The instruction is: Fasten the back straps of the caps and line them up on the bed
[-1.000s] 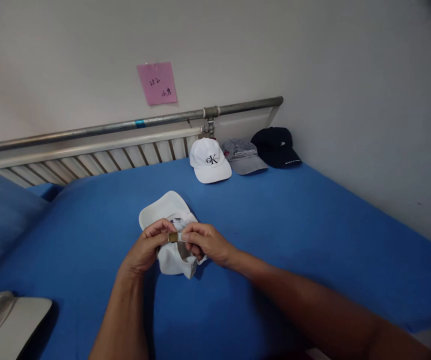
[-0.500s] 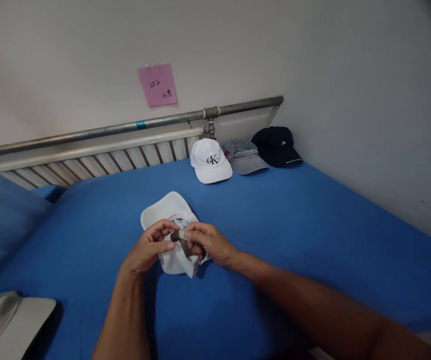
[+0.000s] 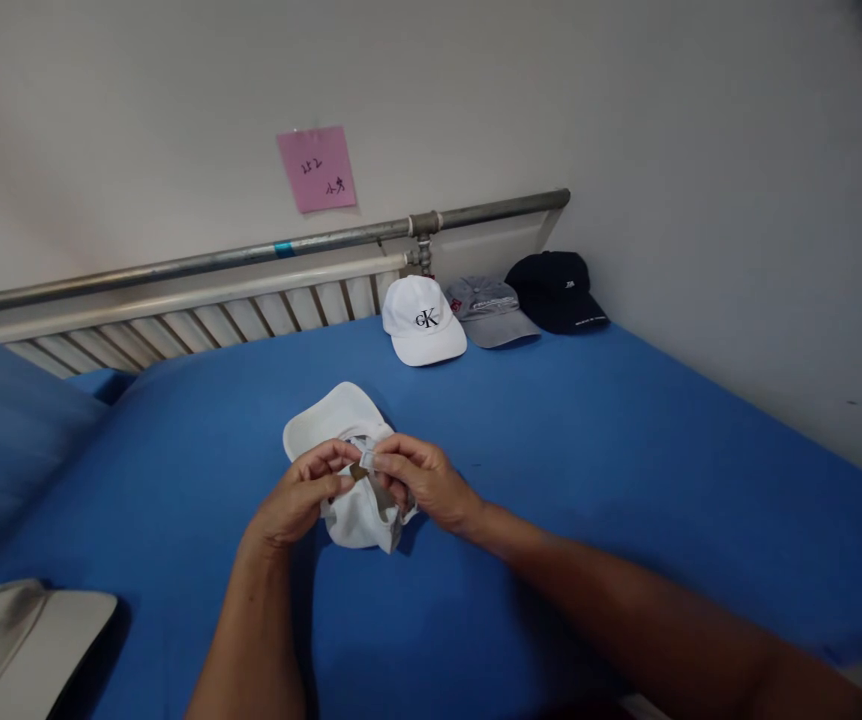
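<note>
A white baseball cap (image 3: 337, 415) lies on the blue-covered surface (image 3: 551, 480), its brim pointing away and its back opening towards me. My left hand (image 3: 300, 495) pinches the cap's back strap at a brown buckle (image 3: 358, 470). From the other side my right hand (image 3: 427, 480) pinches the pale strap end (image 3: 368, 458) between thumb and index finger, close to the buckle. The fingers partly cover the strap, so how far it runs through the buckle cannot be made out.
Against the wall sit a white cap with black letters (image 3: 423, 322), a grey cap (image 3: 495, 312) and a black cap (image 3: 557, 292). A pale cap (image 3: 33, 650) lies at the lower left. Behind the surface runs a radiator (image 3: 198, 325) under a metal pipe (image 3: 198, 265). A pink note (image 3: 317, 170) hangs above.
My right hand has lifted the strap end slightly, and more of its pale tip shows at the buckle. My left hand keeps its hold almost unmoved. The other caps stay put.
</note>
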The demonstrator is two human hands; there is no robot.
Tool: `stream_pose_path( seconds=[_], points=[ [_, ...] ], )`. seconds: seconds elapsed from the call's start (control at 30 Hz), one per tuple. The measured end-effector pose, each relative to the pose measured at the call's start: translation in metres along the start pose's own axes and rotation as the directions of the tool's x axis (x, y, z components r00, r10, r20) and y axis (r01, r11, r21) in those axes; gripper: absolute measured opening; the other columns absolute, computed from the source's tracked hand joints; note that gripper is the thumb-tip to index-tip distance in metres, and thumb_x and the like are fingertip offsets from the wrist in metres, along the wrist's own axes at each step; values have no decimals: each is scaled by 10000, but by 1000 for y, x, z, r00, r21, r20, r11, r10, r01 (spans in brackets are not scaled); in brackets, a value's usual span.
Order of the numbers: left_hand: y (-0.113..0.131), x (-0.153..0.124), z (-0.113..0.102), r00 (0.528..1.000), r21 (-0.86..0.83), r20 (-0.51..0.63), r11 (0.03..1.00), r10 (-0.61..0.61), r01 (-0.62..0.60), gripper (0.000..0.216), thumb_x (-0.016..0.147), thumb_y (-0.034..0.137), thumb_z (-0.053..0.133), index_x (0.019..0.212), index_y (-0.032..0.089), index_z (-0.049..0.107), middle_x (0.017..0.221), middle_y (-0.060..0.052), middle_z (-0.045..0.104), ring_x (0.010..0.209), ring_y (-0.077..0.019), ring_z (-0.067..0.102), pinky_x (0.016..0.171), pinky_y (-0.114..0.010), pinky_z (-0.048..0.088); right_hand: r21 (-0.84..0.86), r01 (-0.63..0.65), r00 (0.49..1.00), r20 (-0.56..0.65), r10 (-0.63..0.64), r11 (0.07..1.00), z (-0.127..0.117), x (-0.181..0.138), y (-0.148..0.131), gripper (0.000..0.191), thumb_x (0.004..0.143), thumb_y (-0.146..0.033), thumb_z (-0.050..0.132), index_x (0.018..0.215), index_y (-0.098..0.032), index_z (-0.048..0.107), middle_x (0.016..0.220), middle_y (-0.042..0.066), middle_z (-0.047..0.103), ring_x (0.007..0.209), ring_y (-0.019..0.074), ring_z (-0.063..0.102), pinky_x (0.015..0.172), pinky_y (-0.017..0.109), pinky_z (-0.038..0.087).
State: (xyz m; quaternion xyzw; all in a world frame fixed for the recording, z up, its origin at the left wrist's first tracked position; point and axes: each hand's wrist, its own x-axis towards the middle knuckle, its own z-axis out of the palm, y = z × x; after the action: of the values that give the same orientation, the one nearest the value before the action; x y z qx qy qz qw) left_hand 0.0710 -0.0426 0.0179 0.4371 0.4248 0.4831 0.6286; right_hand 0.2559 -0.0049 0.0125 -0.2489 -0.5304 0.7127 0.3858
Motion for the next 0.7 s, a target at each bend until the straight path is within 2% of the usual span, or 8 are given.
stream_pose_path(
  seconds=[0.17, 0.33, 0.43, 0.6, 0.7],
  points=[
    [-2, 0, 1, 1000, -4, -7, 1000, -1, 1, 264, 639, 182, 785, 876, 174, 669, 856, -34, 684, 720, -134, 610, 645, -219, 443, -58, 1, 1000, -27, -3, 998, -1, 1, 2, 181, 795, -348, 603, 801, -167, 610, 614, -48, 538, 457, 45, 422, 441, 188, 321],
    [-2, 0, 1, 1000, -9, 16, 1000, -25, 25, 254, 664, 201, 789, 889, 181, 674, 819, -23, 691, 712, -120, 619, 639, -198, 447, -57, 57, 998, 32, -55, 997, -2, 0, 4, 193, 800, -366, 618, 833, -176, 624, 613, -50, 536, 461, 47, 416, 455, 194, 329],
    [-2, 0, 1, 1000, -2, 4, 1000, -30, 30, 232, 676, 200, 784, 882, 181, 680, 821, -22, 698, 727, -120, 622, 656, -198, 451, -66, 45, 999, 9, -44, 997, -1, 0, 3, 194, 797, -365, 619, 832, -174, 623, 604, -52, 533, 453, 44, 401, 446, 191, 315],
    [0, 0, 2, 998, 30, -64, 999, 12, -10, 217, 656, 244, 797, 833, 161, 703, 772, -28, 693, 700, -121, 612, 658, -205, 446, -62, -16, 996, -88, 10, 998, -1, 0, -2, 153, 796, -312, 568, 741, -169, 581, 583, -51, 526, 440, 48, 417, 432, 186, 325],
    [2, -1, 4, 997, 33, -72, 999, 33, -30, 234, 635, 270, 806, 821, 163, 713, 760, -33, 698, 688, -130, 614, 658, -219, 454, -40, -90, 993, -79, 86, 995, -3, 2, 0, 125, 767, -275, 547, 703, -169, 562, 543, -56, 499, 407, 48, 399, 396, 184, 305]
  ],
)
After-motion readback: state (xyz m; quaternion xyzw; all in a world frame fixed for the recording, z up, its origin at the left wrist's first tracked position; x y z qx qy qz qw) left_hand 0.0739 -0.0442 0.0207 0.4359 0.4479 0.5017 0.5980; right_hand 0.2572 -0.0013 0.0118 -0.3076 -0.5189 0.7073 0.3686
